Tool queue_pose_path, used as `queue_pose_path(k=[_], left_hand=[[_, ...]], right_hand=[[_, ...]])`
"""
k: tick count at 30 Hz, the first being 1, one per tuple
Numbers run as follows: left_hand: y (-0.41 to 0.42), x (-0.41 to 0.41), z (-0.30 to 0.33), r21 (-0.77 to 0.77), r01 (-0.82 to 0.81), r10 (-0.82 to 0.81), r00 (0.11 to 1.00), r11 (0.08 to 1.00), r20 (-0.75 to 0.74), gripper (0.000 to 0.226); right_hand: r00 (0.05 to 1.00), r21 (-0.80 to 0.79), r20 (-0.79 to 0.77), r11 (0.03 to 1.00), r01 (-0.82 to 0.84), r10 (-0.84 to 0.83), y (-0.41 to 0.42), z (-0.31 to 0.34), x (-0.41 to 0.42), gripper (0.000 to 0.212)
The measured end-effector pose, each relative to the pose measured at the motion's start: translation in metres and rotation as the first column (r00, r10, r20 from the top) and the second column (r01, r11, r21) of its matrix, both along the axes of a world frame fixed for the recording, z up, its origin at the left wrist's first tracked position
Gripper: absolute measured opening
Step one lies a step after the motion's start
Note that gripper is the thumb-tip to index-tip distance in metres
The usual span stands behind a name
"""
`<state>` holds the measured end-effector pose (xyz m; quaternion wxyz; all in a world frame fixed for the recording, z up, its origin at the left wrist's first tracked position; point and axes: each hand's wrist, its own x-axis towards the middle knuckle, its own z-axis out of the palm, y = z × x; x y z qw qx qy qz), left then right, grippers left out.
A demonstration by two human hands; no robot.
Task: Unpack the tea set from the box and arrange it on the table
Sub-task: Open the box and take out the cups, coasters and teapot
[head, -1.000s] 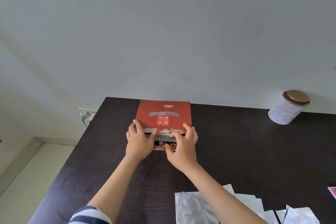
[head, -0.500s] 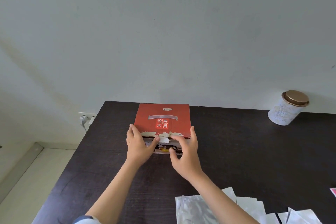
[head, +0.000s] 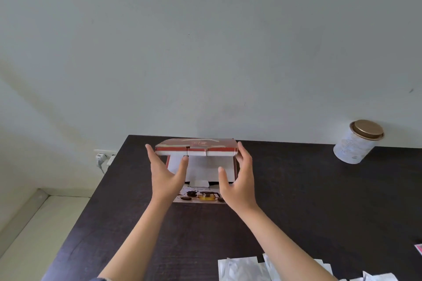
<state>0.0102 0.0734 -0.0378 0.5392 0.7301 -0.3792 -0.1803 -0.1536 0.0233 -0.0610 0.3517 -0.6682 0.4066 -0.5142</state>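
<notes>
Box: the red cardboard box (head: 201,189) sits on the far left part of your dark table (head: 296,201), close to the wall; its printed near face shows a teapot and cups.
Lid: the lid (head: 196,147) is raised and hinged at the far side, red on top with a white folded front edge, its plain white underside facing you.
Left hand: your left hand (head: 165,178) is at the lid's left end, fingers spread and pointing up, thumb against the white underside; a loose open hold on the lid rather than a clench.
Right hand: your right hand (head: 239,180) mirrors it at the lid's right end, fingers along the right edge, thumb stretched towards the underside, likewise unclenched.
Inside: a dark gap shows beneath the lid; contents cannot be made out.
Tin: a white cylindrical tin (head: 356,142) with a bronze lid stands at the far right.
Packets: flat silvery foil packets (head: 239,269) lie at the near edge.
</notes>
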Motion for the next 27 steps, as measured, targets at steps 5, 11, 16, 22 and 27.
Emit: queue_pose_path(k=[5,11,16,22,27], left_hand=[[-0.029,0.016,0.007,-0.018,0.139,-0.137,0.988,0.99,0.074,0.092],[-0.064,0.041,-0.017,0.324,0.17,-0.275,0.91,0.931,0.311,0.067],[-0.077,0.046,-0.031,0.544,0.1,-0.375,0.825,0.833,0.423,0.055],[-0.071,0.041,-0.035,0.576,0.056,-0.375,0.81,0.816,0.452,0.052],[-0.051,0.038,-0.039,0.564,0.069,-0.369,0.819,0.823,0.439,0.053]], right_hand=[[0.978,-0.001,-0.21,1.0,-0.013,0.012,-0.042,0.01,0.013,0.088],[0.731,0.093,-0.675,0.994,-0.053,0.102,-0.079,-0.006,0.027,0.081],[0.584,0.216,-0.787,0.976,-0.04,0.198,-0.087,-0.015,0.033,0.075],[0.506,0.222,-0.836,0.974,-0.042,0.212,-0.08,-0.015,0.029,0.073],[0.496,0.226,-0.84,0.973,-0.049,0.22,-0.062,-0.016,0.022,0.072]])
